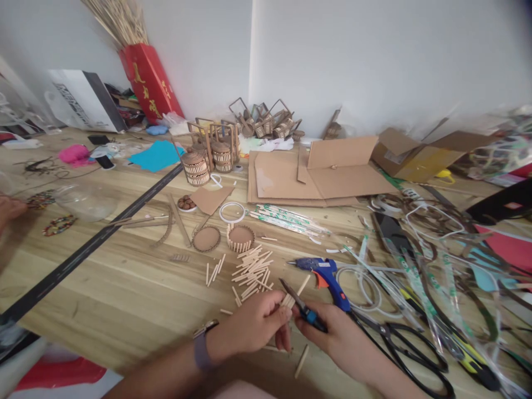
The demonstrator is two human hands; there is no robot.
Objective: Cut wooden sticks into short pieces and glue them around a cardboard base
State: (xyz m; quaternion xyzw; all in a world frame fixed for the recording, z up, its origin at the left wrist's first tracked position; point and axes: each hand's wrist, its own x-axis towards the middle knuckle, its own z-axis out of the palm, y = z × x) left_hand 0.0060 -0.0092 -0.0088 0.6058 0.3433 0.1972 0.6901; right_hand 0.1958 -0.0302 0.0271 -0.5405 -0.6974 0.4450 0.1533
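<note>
Pinched tight btwn thumb & fingers, L hand [260,318] has a few short, pale wooden sticks [286,301]; R hand [328,330] is closed round the black-and-blue handle of a dark-bladed cutting tool [311,316] — blade right beside the sticks. Grey-banded watch [202,348] on L wrist. One loose pale stick [302,360] lies just below the hands on the light wood-grain table [145,288]. To the R, black-handled scissors [385,334]; a bit farther, blue glue gun w/ orange trigger [328,271], nozzle pointing L. Just past the hands, a loose heap of pale sticks [251,271]. Behind it, side by side: flat round brown cardboard base [206,239] & a similar base w/ sticks standing round its edge [241,238]. Then thin white ring [220,213], folded brown cardboard sheet [286,180] & round lidded stick baskets w/ tall handles [196,168] — red bag w/ gold characters [152,83] at the back L, near the wall.
</note>
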